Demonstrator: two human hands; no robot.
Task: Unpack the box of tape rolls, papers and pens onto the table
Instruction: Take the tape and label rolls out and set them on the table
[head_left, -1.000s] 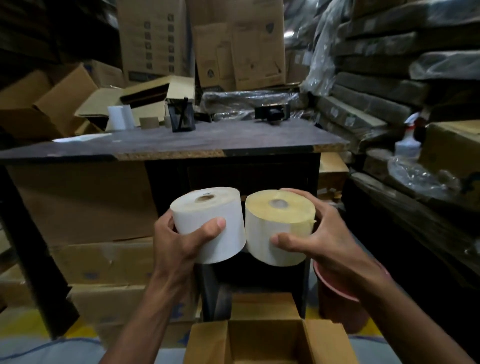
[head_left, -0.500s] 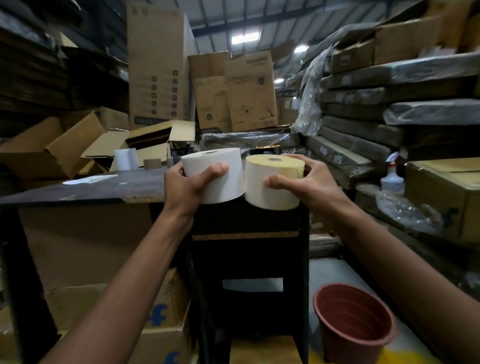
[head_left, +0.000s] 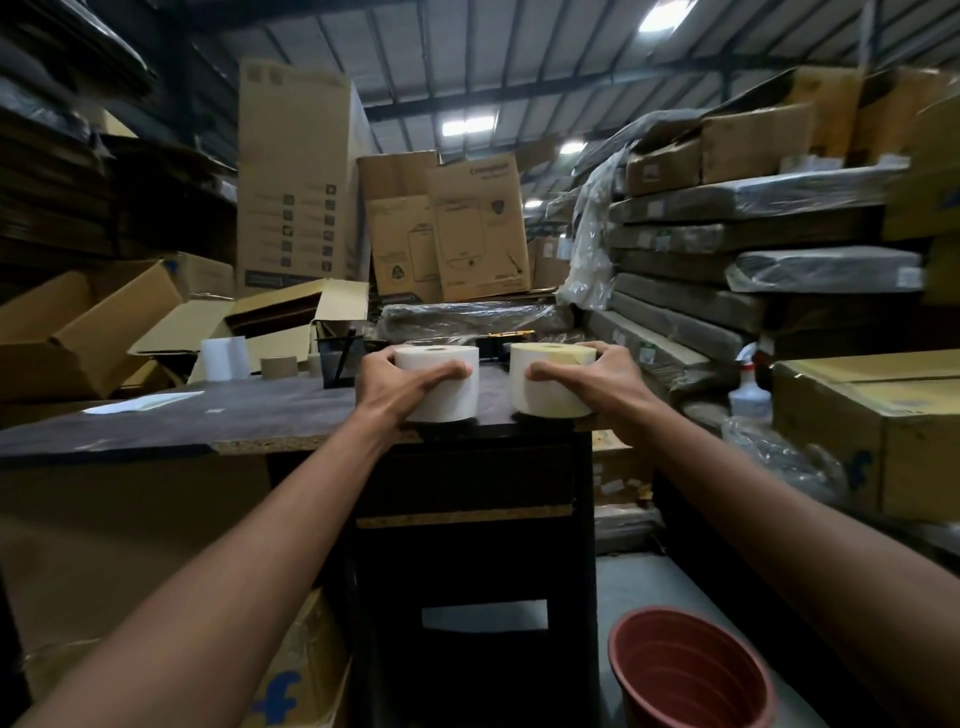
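Observation:
A white roll and a yellowish roll stand upright side by side at the front right corner of the dark table. My left hand grips the white roll, thumb across its front. Around the yellowish roll my right hand keeps its grip. Farther back on the table stand another white roll, a brown tape roll, a black mesh pen holder and a sheet of paper. The box I unpack is out of view.
Open and stacked cardboard boxes crowd behind and left of the table. Wrapped flat packs pile up on the right, with a spray bottle beside them. A terracotta pot sits on the floor at lower right.
Both hands rose from above the open box up to the table and set the two rolls down at its front edge, a small gap now between them. The view tilted upward.

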